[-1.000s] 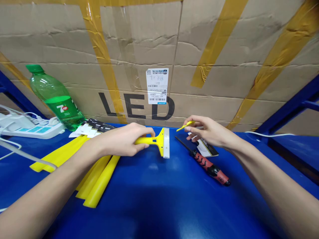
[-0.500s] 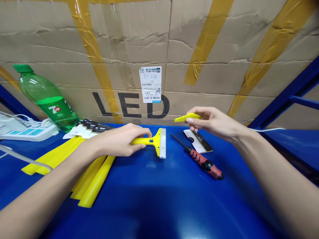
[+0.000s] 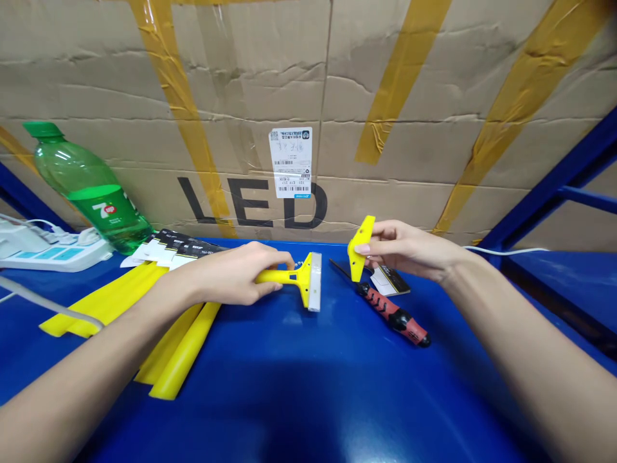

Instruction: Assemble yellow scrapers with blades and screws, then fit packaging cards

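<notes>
My left hand [image 3: 248, 273] is closed round the handle of a yellow scraper [image 3: 303, 280], whose broad metal blade faces right, above the blue surface. Between the thumb and fingers of my right hand [image 3: 402, 249] is a flat yellow plastic plate [image 3: 361, 247] with small holes, held nearly upright. Below that hand lies a red and black screwdriver [image 3: 393, 314], its shaft pointing up and left, partly behind the plate. A black and white card [image 3: 389, 280] rests behind the screwdriver, partly covered by my right hand.
Several yellow sleeves [image 3: 186, 357] and black-and-white cards [image 3: 166, 247] lie at the left, partly under my left arm. A green soda bottle [image 3: 91, 186] leans by a white power strip [image 3: 62, 256]. A large cardboard box [image 3: 250, 83] stands behind the blue surface [image 3: 299, 386].
My right hand has turned the yellow plate from lying nearly flat to nearly upright and brought it slightly lower. The scraper stays in my left hand, almost unmoved.
</notes>
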The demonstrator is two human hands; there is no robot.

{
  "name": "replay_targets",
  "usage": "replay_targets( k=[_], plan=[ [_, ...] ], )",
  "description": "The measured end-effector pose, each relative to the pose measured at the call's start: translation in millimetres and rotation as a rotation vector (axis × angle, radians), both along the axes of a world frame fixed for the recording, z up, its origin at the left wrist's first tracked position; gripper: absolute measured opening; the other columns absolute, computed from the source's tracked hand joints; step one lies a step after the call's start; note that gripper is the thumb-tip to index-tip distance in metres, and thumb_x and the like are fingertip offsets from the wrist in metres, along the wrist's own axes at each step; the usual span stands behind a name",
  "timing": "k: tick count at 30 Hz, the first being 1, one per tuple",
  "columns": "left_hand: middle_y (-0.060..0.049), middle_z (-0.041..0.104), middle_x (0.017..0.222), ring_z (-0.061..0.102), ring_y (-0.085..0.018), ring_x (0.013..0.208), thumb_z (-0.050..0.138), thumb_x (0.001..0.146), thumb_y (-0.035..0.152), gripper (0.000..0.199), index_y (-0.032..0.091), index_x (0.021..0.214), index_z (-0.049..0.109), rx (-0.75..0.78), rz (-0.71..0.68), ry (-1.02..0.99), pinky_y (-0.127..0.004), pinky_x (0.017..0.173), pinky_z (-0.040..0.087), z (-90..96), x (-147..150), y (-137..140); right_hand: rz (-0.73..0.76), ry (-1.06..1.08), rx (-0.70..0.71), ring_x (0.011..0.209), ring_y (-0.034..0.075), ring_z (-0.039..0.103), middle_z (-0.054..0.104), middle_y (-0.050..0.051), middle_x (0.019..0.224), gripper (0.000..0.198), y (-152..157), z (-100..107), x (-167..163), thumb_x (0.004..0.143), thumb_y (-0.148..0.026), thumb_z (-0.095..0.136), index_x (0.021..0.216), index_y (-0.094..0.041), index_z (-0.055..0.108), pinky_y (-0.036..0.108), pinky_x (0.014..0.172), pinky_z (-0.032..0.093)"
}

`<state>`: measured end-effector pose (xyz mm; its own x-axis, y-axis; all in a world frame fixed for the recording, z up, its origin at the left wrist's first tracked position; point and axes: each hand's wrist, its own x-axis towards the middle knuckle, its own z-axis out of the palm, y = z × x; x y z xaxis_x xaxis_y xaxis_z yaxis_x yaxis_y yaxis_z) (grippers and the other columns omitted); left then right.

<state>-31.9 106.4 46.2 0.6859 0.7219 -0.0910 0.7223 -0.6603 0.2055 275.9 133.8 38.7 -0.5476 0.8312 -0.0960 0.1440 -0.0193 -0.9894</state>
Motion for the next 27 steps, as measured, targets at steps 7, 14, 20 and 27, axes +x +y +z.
replay_targets(
  k=[7,14,20,27],
  plan=[
    [-0.006,0.069,0.108,0.062,-0.024,0.095,0.058,0.091,0.029,0.027,0.023,0.118,0.063,-0.005,0.006,0.02,-0.031,0.076,0.044,4.0,5,-5,-0.094,-0.097,-0.124,0.057,0.006,0.053,0.062,-0.001,0.064,0.031,0,-9,-13,0.061,-0.037,0.093,0.073,-0.015,0.075,0.018,0.052,0.043],
    [-0.007,0.068,0.111,0.062,-0.024,0.099,0.057,0.092,0.029,0.027,0.022,0.118,0.061,0.004,-0.001,-0.007,-0.031,0.077,0.045,3.1,3,-5,-0.183,-0.132,-0.188,0.053,0.006,0.057,0.065,0.0,0.059,0.032,-1,-22,-30,0.055,-0.04,0.095,0.064,-0.018,0.074,0.015,0.048,0.045],
    [-0.008,0.068,0.113,0.063,-0.025,0.1,0.058,0.092,0.028,0.027,0.021,0.118,0.06,0.008,-0.037,-0.053,-0.033,0.078,0.046,3.3,3,-5,-0.153,-0.111,-0.187,0.052,0.008,0.058,0.066,0.001,0.057,0.03,-5,-29,-47,0.054,-0.036,0.096,0.066,-0.018,0.075,0.016,0.044,0.042],
    [-0.008,0.067,0.118,0.063,-0.025,0.105,0.055,0.095,0.026,0.029,0.021,0.124,0.057,0.013,-0.071,-0.104,-0.033,0.084,0.046,5.5,3,-8,-0.17,-0.116,-0.153,0.049,0.006,0.051,0.063,-0.002,0.056,0.036,-14,-30,-57,0.053,-0.034,0.096,0.066,-0.016,0.068,0.017,0.044,0.038]
  ],
)
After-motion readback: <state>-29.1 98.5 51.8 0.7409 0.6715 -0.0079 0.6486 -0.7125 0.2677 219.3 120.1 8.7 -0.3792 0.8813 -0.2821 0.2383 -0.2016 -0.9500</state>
